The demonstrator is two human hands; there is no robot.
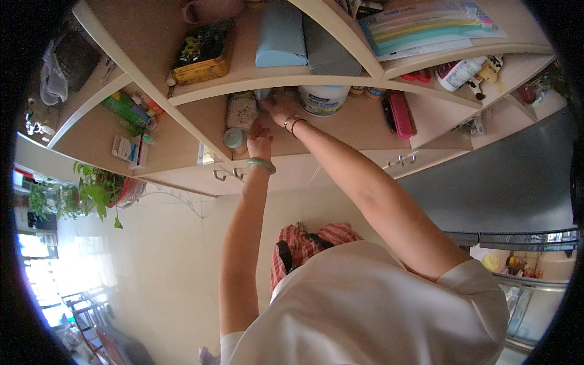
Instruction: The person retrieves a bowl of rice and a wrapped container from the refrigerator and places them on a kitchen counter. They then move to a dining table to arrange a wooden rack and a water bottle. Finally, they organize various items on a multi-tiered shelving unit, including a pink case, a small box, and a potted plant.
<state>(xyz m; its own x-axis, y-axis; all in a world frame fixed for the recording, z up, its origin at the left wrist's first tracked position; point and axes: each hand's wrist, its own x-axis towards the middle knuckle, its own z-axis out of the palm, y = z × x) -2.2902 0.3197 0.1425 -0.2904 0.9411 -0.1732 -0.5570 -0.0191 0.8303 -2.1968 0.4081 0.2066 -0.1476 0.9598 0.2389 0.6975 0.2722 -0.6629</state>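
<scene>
Both my arms reach into a middle compartment of the wooden shelf unit. My left hand [260, 141], below a green bangle, is beside a small jar with a pale lid [233, 138]; its fingers are blurred, and I cannot tell whether they grip anything. Deeper in is my right hand [281, 109], with bands on the wrist. Its fingers look bent together near a pale grey, indistinct item [263, 94]; what they hold is hidden. A clear container with whitish contents [242, 111] stands left of the hands. Right of them is a large white tub [324, 100].
A pink-red case [401, 115] leans farther right in the compartment. Above are a yellow box of small items [204, 52] and a light blue case [281, 36]. A potted plant [100, 188] is at left, and a dark glossy surface [499, 182] at right.
</scene>
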